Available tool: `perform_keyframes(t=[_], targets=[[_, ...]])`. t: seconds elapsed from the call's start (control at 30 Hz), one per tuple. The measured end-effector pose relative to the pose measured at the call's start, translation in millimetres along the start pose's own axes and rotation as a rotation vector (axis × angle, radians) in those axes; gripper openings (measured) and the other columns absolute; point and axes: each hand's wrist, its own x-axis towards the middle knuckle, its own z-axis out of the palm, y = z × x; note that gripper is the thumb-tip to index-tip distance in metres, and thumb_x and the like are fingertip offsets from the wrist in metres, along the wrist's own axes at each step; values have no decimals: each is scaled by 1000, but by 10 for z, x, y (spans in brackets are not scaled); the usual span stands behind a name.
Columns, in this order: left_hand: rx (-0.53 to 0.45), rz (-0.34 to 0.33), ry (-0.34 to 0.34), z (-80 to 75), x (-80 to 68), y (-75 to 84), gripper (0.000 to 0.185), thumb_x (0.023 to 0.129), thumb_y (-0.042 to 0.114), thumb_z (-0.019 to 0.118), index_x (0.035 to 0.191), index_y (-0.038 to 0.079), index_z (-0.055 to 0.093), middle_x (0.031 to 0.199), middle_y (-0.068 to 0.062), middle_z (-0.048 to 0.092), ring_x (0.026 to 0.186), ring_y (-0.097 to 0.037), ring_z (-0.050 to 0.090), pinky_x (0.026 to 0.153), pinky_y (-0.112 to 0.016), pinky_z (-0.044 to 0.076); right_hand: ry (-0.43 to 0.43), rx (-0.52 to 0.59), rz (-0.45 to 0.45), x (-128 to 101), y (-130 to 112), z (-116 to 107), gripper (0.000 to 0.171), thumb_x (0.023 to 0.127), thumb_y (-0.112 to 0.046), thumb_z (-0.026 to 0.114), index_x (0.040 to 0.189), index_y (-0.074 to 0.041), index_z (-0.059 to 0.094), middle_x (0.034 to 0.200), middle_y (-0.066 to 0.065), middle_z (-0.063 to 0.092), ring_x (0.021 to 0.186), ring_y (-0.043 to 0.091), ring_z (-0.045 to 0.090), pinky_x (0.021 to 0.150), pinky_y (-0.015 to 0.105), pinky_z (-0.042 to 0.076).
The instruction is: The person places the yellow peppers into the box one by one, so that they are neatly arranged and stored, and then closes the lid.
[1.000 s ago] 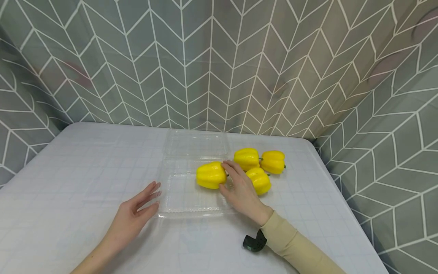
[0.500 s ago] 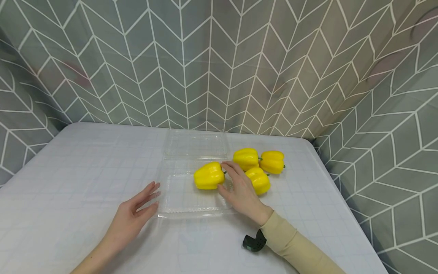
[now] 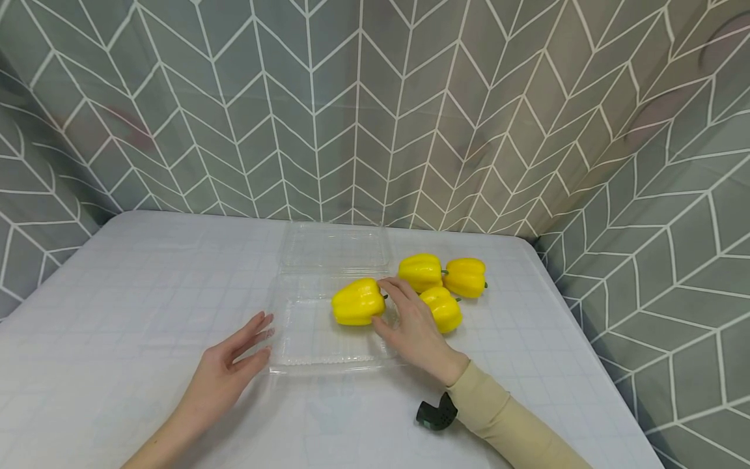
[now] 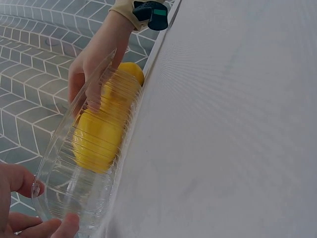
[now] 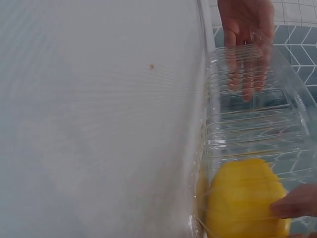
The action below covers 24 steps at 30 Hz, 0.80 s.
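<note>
Currently, one glossy yellow bell pepper [image 3: 357,301] lies on its side in the far right part of the clear plastic clamshell tray [image 3: 310,355], whose hinged clear lid [image 3: 336,246] lies open and flat on the far side. The right hand [image 3: 413,326] rests at the tray's right edge, its fingers curved around the pepper's right end and stem, thumb at the near side and fingertips at the far side; the right wrist view confirms a fingertip touching the pepper. The left hand [image 3: 225,371] lies flat on the white grid-patterned tablecloth [image 3: 146,293], fingers straight and relaxed, with the fingertips against the tray's near left wall; it grips nothing. Three more yellow bell peppers [image 3: 442,283] lie clustered on the cloth just right of the tray, outside it. Judged from this layout, loading is at an early stage: one of four peppers is in the tray, three remain outside, the left part of the tray is unfilled, and the lid is not yet closed.
</note>
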Motion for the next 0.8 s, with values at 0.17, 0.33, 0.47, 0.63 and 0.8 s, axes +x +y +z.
perform_keyframes(t=[0.17,0.33,0.47,0.63,0.8], targets=[[18,4,5,3,-3,9,60,99,9,63,151,-3,37,148,-19,51,123,5,56,91,-10,50,-26,22,16,-1,-22,-42,57,87,-17,75,139,-5,55,141,6,52,129,26,54,109,44,47],[26,7,5,4,-1,15,59,99,9,63,151,-2,38,148,-19,51,123,6,56,91,-10,51,-51,35,39,10,-49,-109,58,87,-18,75,140,-6,54,144,6,52,132,29,52,113,47,43],[24,9,2,2,-2,16,60,99,9,63,151,-2,38,148,-19,51,123,6,55,91,-10,51,-47,39,40,23,-58,-174,59,87,-19,75,141,-6,54,144,8,53,132,32,52,111,50,43],[25,9,1,1,-1,7,60,99,10,63,151,-2,37,148,-19,51,123,6,55,91,-9,50,-26,40,29,42,-51,-267,58,87,-18,76,140,-7,55,142,9,54,126,33,56,106,51,48],[9,29,9,2,-5,-15,59,98,7,63,151,-2,39,147,-3,54,122,7,56,91,-9,50,-14,18,15,57,-40,-349,55,89,-19,75,140,-7,55,140,10,54,123,31,59,105,48,50]])
